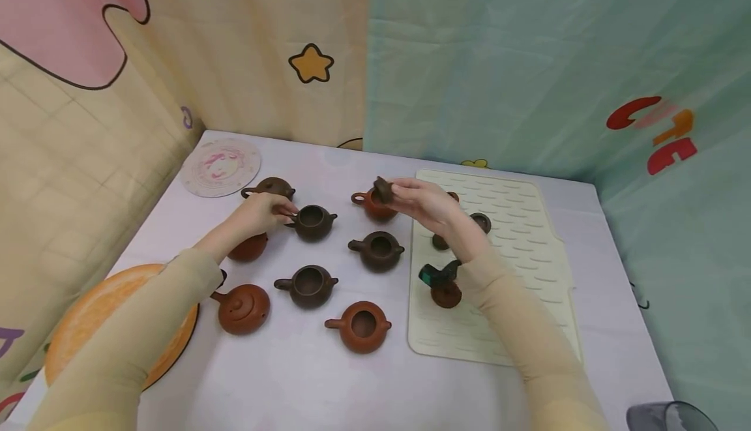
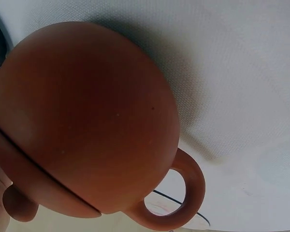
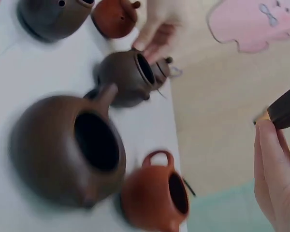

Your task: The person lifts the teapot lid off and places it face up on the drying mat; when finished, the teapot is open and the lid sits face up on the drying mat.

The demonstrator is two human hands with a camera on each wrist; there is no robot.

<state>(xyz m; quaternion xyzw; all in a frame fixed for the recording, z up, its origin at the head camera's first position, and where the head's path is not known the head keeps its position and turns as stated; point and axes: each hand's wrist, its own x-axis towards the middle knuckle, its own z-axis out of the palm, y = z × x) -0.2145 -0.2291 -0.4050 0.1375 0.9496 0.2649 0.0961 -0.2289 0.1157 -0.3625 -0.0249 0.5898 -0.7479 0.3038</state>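
Observation:
At the upper middle of the table, my left hand [image 1: 258, 214] pinches the handle of a dark, lidless teapot [image 1: 313, 222]; the right wrist view shows this teapot [image 3: 121, 75] with the left fingers at its handle side. My right hand [image 1: 431, 206] holds a small dark lid [image 1: 383, 190] over a reddish-brown teapot [image 1: 378, 208], partly covering it from the head view. Seen from the right wrist, the fingertips grip the lid [image 3: 286, 108] by its edge. A lidded reddish-brown teapot [image 2: 87, 111] fills much of the left wrist view.
Open teapots stand nearby: two dark ones [image 1: 381, 251] [image 1: 309, 286] and a reddish one [image 1: 363, 327]. Lidded teapots [image 1: 244, 309] line the left. Several lids [image 1: 446, 295] lie on a cream mat [image 1: 499, 346]. An orange round mat [image 1: 88, 313] and a glass [image 1: 669, 416] sit near the edges.

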